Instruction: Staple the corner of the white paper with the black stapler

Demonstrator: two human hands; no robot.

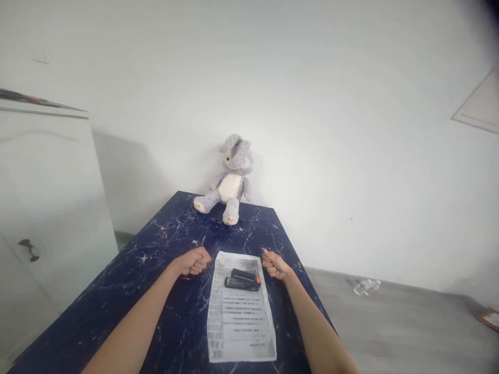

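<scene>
A black stapler (243, 279) with an orange spot at its right end lies across the upper part of a printed sheet of paper (241, 332). The sheet rests on a dark blue, marble-patterned table (156, 244). Just left of the paper's top corner, my left hand (194, 261) is closed in a fist above the table and apart from the stapler. My right hand (275, 264) is also a fist, close by the paper's upper right edge. Nothing shows in either hand.
A grey plush rabbit (230, 187) sits at the table's far end against the white wall (331, 130). A white cabinet (47, 182) stands at the left. On the grey floor to the right lies a clear plastic item (366, 286).
</scene>
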